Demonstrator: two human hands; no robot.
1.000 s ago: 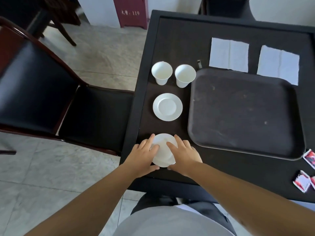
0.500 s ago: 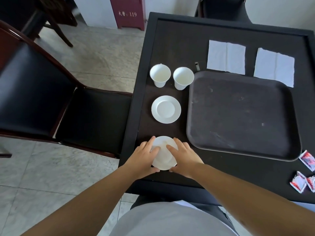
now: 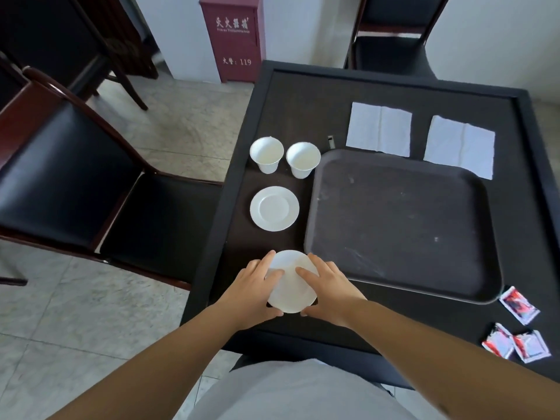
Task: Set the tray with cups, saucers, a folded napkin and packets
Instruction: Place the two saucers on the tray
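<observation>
A white saucer (image 3: 292, 286) is at the table's near left edge, gripped from both sides. My left hand (image 3: 254, 294) holds its left rim and my right hand (image 3: 330, 291) its right rim, fingers on top and thumbs at the near edge. A second saucer (image 3: 274, 208) lies farther back, and two white cups (image 3: 266, 153) (image 3: 303, 159) stand upright beyond it. The dark tray (image 3: 394, 225) lies to the right with nothing on it. Two white napkins (image 3: 378, 128) (image 3: 459, 145) lie flat behind the tray. Red-and-white packets (image 3: 518, 304) (image 3: 515, 345) sit at the near right.
The black table (image 3: 303, 95) has a raised rim. A small dark object (image 3: 331, 142) lies by the tray's far left corner. A black-seated chair (image 3: 91, 192) stands close at the left, another chair (image 3: 391, 40) at the far side, and a red cabinet (image 3: 233, 40) by the wall.
Both hands stay on the near saucer with the same grip. The camera has tilted up and shows more of the room; nothing else on the table has moved.
</observation>
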